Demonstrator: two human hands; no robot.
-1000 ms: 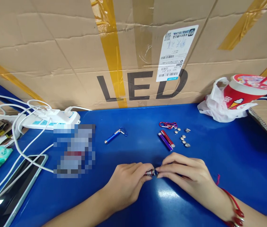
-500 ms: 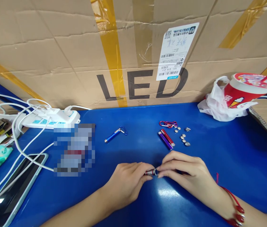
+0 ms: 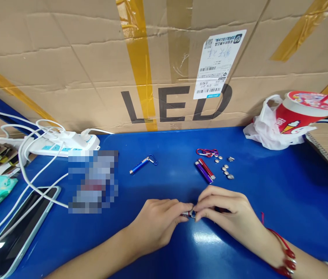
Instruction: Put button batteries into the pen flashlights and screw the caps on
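In the head view, my left hand (image 3: 160, 221) is closed around a small flashlight tube (image 3: 187, 213), red and silver with a shiny ring at its right end. Most of the tube is hidden by my fingers. My right hand (image 3: 224, 209) pinches right at that end, fingertips touching the rim; whatever lies between them is hidden. Just beyond, a red flashlight tube (image 3: 207, 168) and a purple tube (image 3: 203, 172) lie side by side. Several silver button cells (image 3: 225, 173) are scattered to their right. Red and purple carabiner clips (image 3: 207, 152) rest behind the tubes.
A blue mini flashlight (image 3: 139, 166) with its clip lies left of centre. Farther left are a phone (image 3: 18, 232), white cables and a power strip (image 3: 91, 144). A large cardboard box (image 3: 94, 69) stands behind the blue table; a red cup (image 3: 300, 114) in a plastic bag sits back right.
Both hands stay close together at the tube, with only slight finger shifts; my left fingertips sit a little nearer the right ones. The whole view has shifted slightly.
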